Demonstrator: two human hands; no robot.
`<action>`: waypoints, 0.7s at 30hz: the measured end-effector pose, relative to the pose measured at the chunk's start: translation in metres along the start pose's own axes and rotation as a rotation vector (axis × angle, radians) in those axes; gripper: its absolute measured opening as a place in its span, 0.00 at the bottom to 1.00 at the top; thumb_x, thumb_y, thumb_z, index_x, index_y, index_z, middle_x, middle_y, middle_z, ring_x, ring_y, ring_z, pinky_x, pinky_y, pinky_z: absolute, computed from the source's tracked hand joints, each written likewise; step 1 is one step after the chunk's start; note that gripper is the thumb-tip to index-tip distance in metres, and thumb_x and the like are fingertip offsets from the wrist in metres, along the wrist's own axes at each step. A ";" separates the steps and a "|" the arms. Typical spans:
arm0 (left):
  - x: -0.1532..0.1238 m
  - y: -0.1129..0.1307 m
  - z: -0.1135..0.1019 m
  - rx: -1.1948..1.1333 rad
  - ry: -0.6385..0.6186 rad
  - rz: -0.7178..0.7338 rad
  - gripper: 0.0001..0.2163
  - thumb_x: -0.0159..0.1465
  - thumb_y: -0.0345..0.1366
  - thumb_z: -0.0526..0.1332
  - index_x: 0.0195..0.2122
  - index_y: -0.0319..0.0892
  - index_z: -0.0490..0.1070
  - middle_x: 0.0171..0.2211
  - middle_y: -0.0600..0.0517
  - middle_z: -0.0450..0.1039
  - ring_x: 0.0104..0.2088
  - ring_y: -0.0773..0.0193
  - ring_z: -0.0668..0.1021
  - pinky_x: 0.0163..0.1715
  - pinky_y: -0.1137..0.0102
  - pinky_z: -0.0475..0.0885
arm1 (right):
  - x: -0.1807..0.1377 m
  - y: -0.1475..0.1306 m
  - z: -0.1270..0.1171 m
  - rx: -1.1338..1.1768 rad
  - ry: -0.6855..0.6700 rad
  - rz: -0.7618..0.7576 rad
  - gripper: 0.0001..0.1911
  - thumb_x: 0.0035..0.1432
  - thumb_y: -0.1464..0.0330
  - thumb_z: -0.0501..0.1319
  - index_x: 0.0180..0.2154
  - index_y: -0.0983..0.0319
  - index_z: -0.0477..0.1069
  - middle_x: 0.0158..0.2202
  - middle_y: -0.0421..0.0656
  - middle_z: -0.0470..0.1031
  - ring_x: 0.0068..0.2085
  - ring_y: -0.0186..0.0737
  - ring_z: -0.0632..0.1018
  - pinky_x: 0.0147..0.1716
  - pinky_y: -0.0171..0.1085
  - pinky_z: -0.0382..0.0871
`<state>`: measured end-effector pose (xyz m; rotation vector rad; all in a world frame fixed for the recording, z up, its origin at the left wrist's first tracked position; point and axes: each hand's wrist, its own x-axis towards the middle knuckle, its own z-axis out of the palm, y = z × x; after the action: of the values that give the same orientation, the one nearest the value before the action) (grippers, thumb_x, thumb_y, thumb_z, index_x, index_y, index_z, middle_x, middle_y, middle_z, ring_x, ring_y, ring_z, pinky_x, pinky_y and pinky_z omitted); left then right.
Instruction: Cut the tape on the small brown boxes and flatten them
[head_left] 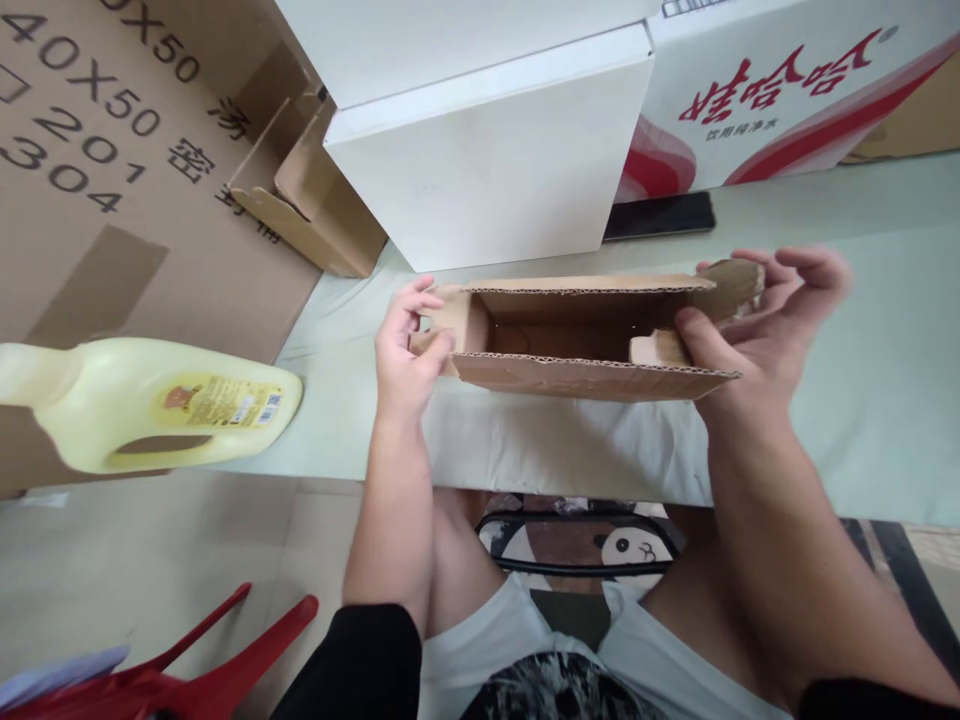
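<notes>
A small brown cardboard box [592, 382] is held over the table's near part, its open top facing me and its inside in shadow. At its left end my left hand [409, 340] pinches the end flaps between thumb and fingers. My right hand [757, 340] grips the flaps at the right end, thumb over the near flap and some fingers raised behind. A short tab [656, 350] leans into the opening on the right. Both long walls stand upright with their corrugated edges showing.
Behind stand a white box [495, 160], a red-and-white printed carton [750, 120] and a black phone-like slab [664, 215]. To the left are another brown box [322, 210], a large printed carton [112, 230] and a yellow jug [165, 405]. A red stool [217, 660] is lower left.
</notes>
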<state>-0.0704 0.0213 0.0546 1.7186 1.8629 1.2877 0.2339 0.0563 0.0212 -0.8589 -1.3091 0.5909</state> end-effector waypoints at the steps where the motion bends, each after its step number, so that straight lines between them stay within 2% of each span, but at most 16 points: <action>1: -0.001 0.002 -0.001 0.049 -0.006 0.046 0.09 0.60 0.33 0.65 0.41 0.48 0.72 0.62 0.47 0.70 0.64 0.48 0.73 0.53 0.57 0.76 | 0.001 -0.001 -0.002 -0.028 -0.021 -0.067 0.25 0.54 0.71 0.68 0.51 0.49 0.66 0.56 0.45 0.64 0.57 0.48 0.75 0.53 0.51 0.74; 3: -0.002 0.007 -0.006 0.128 -0.025 0.159 0.05 0.59 0.34 0.67 0.37 0.47 0.76 0.58 0.48 0.71 0.63 0.48 0.72 0.58 0.53 0.74 | 0.002 -0.006 -0.005 -0.085 -0.102 -0.135 0.19 0.54 0.72 0.69 0.46 0.52 0.72 0.56 0.47 0.63 0.59 0.50 0.74 0.54 0.52 0.74; 5: -0.004 0.011 -0.011 0.181 -0.044 0.269 0.04 0.59 0.35 0.67 0.35 0.48 0.79 0.55 0.48 0.71 0.59 0.49 0.74 0.61 0.51 0.71 | 0.003 -0.012 -0.007 -0.101 -0.183 -0.141 0.16 0.54 0.73 0.70 0.44 0.53 0.74 0.55 0.47 0.65 0.59 0.51 0.74 0.57 0.55 0.72; 8: -0.006 0.018 -0.019 0.232 -0.112 0.387 0.08 0.61 0.39 0.67 0.41 0.48 0.82 0.51 0.48 0.73 0.57 0.49 0.76 0.63 0.50 0.69 | 0.005 -0.021 -0.009 -0.067 -0.223 -0.132 0.18 0.53 0.71 0.72 0.44 0.52 0.74 0.54 0.48 0.66 0.59 0.55 0.75 0.58 0.59 0.72; 12: -0.006 0.023 -0.026 0.317 -0.226 0.383 0.24 0.60 0.45 0.69 0.57 0.50 0.77 0.55 0.47 0.76 0.59 0.46 0.73 0.64 0.49 0.68 | 0.004 -0.026 -0.010 -0.085 -0.244 -0.029 0.16 0.56 0.64 0.72 0.45 0.47 0.73 0.55 0.48 0.68 0.60 0.58 0.74 0.50 0.55 0.78; 15: -0.007 0.023 -0.028 0.360 -0.257 0.350 0.31 0.59 0.48 0.69 0.65 0.50 0.71 0.60 0.47 0.75 0.61 0.44 0.71 0.63 0.48 0.68 | 0.001 -0.025 -0.012 -0.103 -0.214 0.005 0.19 0.56 0.58 0.72 0.48 0.44 0.71 0.57 0.46 0.69 0.59 0.56 0.76 0.46 0.52 0.80; 18: -0.008 0.021 -0.029 0.391 -0.268 0.321 0.36 0.59 0.52 0.69 0.67 0.52 0.68 0.62 0.45 0.74 0.61 0.41 0.70 0.61 0.46 0.68 | 0.000 -0.021 -0.014 -0.101 -0.175 0.015 0.24 0.55 0.48 0.70 0.53 0.41 0.70 0.58 0.44 0.72 0.60 0.56 0.76 0.51 0.54 0.79; 21: -0.006 0.018 -0.026 0.342 -0.263 0.350 0.37 0.58 0.56 0.69 0.68 0.54 0.67 0.64 0.45 0.71 0.61 0.40 0.70 0.59 0.45 0.69 | 0.005 -0.017 -0.016 -0.105 -0.236 -0.042 0.15 0.61 0.48 0.64 0.42 0.47 0.79 0.50 0.45 0.76 0.58 0.56 0.78 0.61 0.58 0.72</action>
<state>-0.0761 0.0032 0.0807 2.3466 1.7554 0.8214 0.2490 0.0472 0.0370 -0.8641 -1.5799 0.6079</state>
